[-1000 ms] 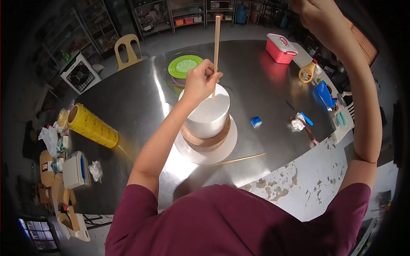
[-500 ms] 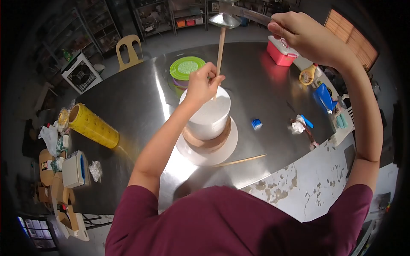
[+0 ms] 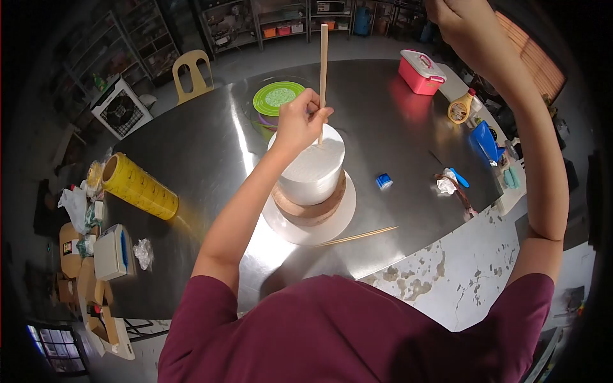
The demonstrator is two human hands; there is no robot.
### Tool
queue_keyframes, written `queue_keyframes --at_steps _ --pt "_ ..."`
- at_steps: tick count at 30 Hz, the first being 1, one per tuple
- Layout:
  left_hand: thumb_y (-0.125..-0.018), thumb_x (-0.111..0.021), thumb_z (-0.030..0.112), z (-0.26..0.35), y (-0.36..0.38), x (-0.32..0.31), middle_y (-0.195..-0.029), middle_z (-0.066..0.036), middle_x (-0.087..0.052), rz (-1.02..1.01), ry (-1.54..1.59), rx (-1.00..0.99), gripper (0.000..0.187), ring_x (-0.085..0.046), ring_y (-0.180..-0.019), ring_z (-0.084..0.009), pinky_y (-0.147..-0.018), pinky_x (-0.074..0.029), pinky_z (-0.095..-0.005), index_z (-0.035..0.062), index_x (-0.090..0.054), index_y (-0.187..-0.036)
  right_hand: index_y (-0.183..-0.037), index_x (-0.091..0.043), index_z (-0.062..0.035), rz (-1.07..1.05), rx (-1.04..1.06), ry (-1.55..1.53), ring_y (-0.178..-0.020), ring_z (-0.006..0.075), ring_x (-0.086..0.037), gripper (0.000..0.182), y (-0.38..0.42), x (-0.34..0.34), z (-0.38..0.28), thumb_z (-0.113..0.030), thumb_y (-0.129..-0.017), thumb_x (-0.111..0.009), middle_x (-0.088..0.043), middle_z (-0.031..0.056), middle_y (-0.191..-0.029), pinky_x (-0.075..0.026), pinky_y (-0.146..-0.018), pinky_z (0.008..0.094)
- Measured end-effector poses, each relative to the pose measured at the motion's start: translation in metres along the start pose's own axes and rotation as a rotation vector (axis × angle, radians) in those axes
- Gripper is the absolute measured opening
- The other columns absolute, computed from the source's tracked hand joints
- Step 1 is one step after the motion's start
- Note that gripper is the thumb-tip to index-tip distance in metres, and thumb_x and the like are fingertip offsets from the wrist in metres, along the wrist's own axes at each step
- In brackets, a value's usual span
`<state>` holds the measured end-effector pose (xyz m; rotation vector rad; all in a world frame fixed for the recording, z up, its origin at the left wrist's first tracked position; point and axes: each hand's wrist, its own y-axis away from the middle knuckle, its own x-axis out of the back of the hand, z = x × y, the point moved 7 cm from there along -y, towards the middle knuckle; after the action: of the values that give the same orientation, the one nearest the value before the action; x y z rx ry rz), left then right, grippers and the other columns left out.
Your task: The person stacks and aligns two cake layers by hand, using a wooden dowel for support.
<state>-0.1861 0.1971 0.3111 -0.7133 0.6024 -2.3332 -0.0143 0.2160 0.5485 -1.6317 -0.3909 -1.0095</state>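
Observation:
My left hand (image 3: 300,124) is closed around a wooden dowel (image 3: 324,60), holding it upright. The dowel's lower end meets the top of a white foam cylinder (image 3: 311,182), like a cake dummy. Beneath the cylinder is a brown round layer (image 3: 319,214) on a white round board (image 3: 348,217). Raised high at the top right edge, my right hand (image 3: 456,22) is partly cut off by the frame. Its fingers curl, and the metal mallet seen in it earlier is out of view. A thin wooden stick (image 3: 361,237) lies on the table in front of the board.
On the metal table (image 3: 211,268) stand a yellow roll (image 3: 143,188), a green-topped turntable (image 3: 278,96), a small blue jar (image 3: 384,181) and a pink box (image 3: 420,76). A blue-handled knife (image 3: 458,177) lies by crumpled tissue (image 3: 446,185). A scale (image 3: 112,252) is at left.
My right hand has risen, lifting the metal mallet off the dowel's top and out of view. My left hand still grips the dowel in nearly the same place.

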Motion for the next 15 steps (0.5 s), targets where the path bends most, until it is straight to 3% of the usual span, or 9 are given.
queue_keyframes --at_steps 2,4,6,9,10,13,15 --pt "-0.080 -0.062 0.000 0.000 -0.003 0.000 -0.068 -0.008 -0.059 0.006 0.020 -0.003 0.012 -0.066 -0.069 -0.0166 -0.062 -0.057 -0.0257 -0.0051 -0.051 -0.080 -0.083 -0.055 0.0022 0.013 -0.058 -0.050 -0.074 0.0363 -0.060 0.029 -0.004 -0.007 0.014 -0.021 -0.092 -0.041 -0.061 0.0220 -0.076 -0.045 -0.068 0.0428" --pt "-0.081 -0.062 0.000 -0.002 -0.001 -0.001 -0.069 -0.009 -0.059 0.013 0.028 -0.009 0.012 -0.066 -0.069 -0.0166 -0.062 -0.057 -0.0256 -0.0053 -0.052 -0.081 -0.081 -0.054 0.0021 -0.314 0.065 0.033 -0.072 0.0363 -0.059 0.028 0.007 -0.020 -0.004 -0.020 -0.092 -0.041 -0.061 0.0216 -0.074 -0.045 -0.067 0.0429" --pt "-0.081 -0.062 0.000 0.000 -0.001 0.000 -0.069 -0.009 -0.059 0.001 0.017 -0.024 0.011 -0.066 -0.070 -0.0168 -0.062 -0.057 -0.0253 -0.0057 -0.052 -0.081 -0.079 -0.055 0.0018 -0.577 -0.092 0.081 -0.072 0.0365 -0.059 0.028 0.006 -0.024 -0.013 -0.019 -0.091 -0.041 -0.060 0.0208 -0.073 -0.045 -0.067 0.0428" --pt "-0.081 -0.062 0.000 0.002 -0.001 -0.001 -0.068 -0.009 -0.059 0.000 0.008 -0.010 0.012 -0.066 -0.069 -0.0165 -0.062 -0.057 -0.0255 -0.0055 -0.052 -0.080 -0.079 -0.055 0.0020 -0.141 0.212 0.019 -0.073 0.0371 -0.059 0.028 -0.005 -0.013 -0.009 -0.018 -0.091 -0.040 -0.060 0.0201 -0.073 -0.045 -0.068 0.0418" --pt "-0.081 -0.062 0.000 0.002 -0.001 -0.002 -0.068 -0.009 -0.059 0.001 0.004 -0.001 0.012 -0.066 -0.069 -0.0163 -0.062 -0.057 -0.0257 -0.0054 -0.052 -0.080 -0.081 -0.056 0.0026 -0.056 0.052 0.025 -0.075 0.0378 -0.059 0.029 0.002 0.001 -0.013 -0.019 -0.092 -0.040 -0.061 0.0202 -0.075 -0.045 -0.069 0.0408" --pt "-0.080 -0.063 0.001 0.000 -0.002 -0.002 -0.068 -0.009 -0.060 0.002 -0.024 -0.027 0.013 -0.065 -0.066 -0.0156 -0.061 -0.057 -0.0260 -0.0049 -0.052 -0.080 -0.083 -0.057 0.0025 -0.105 0.057 -0.028 -0.074 0.0375 -0.059 0.029 -0.003 -0.012 0.000 -0.019 -0.092 -0.040 -0.061 0.0205 -0.075 -0.046 -0.068 0.0400" --pt "-0.080 -0.064 0.002 0.003 -0.002 -0.001 -0.067 -0.008 -0.059 -0.007 -0.035 -0.020 0.013 -0.065 -0.065 -0.0151 -0.061 -0.057 -0.0257 -0.0050 -0.052 -0.079 -0.086 -0.058 0.0021 -0.273 -0.089 -0.077 -0.072 0.0314 -0.060 0.029 0.006 -0.024 0.007 -0.021 -0.092 -0.041 -0.061 0.0197 -0.074 -0.046 -0.068 0.0393"
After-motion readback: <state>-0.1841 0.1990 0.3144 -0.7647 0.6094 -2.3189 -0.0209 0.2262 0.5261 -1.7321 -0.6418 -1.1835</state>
